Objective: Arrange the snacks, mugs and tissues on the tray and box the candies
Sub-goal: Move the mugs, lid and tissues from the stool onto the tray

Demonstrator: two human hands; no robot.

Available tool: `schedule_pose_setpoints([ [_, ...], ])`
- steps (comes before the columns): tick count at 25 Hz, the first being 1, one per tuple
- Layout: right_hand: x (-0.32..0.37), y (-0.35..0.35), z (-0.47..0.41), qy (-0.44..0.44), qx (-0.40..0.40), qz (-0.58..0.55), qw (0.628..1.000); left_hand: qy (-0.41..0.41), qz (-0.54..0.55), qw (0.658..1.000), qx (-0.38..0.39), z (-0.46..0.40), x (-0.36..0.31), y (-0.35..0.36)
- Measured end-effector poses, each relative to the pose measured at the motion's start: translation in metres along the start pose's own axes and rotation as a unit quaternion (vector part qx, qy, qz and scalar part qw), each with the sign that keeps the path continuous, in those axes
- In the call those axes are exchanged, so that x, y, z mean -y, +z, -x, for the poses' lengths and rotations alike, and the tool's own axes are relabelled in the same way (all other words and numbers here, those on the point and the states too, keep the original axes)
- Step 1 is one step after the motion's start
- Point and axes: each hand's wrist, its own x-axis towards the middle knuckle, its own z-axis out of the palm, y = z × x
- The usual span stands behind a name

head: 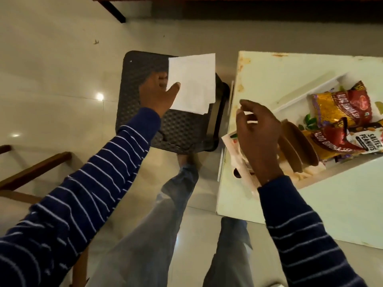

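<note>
Left hand pinches a small stack of white tissues btwn thumb and fingers, held over the dark textured stool just left of the white tabletop. Right hand hovers over the tabletop's near-left edge, fingers loosely curled, narrow gap, holding nothing I can make out. White tray sits on the tabletop w/ snack packets already in it, incl. a salted peanuts pack; brown discs, maybe mug rims or lids, lie just left of the packets. Step in hand looks like tissues to tray: keep the stack squared, carry it across the gap flat, set it in a bare part of the tray, not on the packets. In the way: right hand and a white packet under it at the tray's near corner, so shift those first. No candies or box visible. Wooden chair far left of the tabletop, well apart.
</note>
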Motion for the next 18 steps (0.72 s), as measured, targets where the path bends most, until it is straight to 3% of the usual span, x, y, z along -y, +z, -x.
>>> schedule_pose_setpoints([
  [3,0.019,0.049,-0.025,-0.007,0.049,0.029,0.998,-0.049,-0.017,0.998,0.028,-0.018,0.023,-0.003],
  [8,0.023,0.105,-0.052,0.073,0.137,0.128,0.98,-0.004,-0.052,0.997,0.057,-0.025,0.038,0.001],
  [11,0.028,0.118,-0.046,0.092,0.1,0.156,0.978,-0.024,-0.009,0.997,0.067,-0.025,0.041,0.002],
  [15,0.033,0.122,-0.034,0.072,-0.017,0.169,0.983,-0.049,0.031,0.996,0.074,-0.031,0.045,0.001],
  [18,0.034,0.122,-0.043,0.137,-0.056,0.125,0.981,-0.061,0.051,0.993,0.083,-0.034,0.046,-0.001],
])
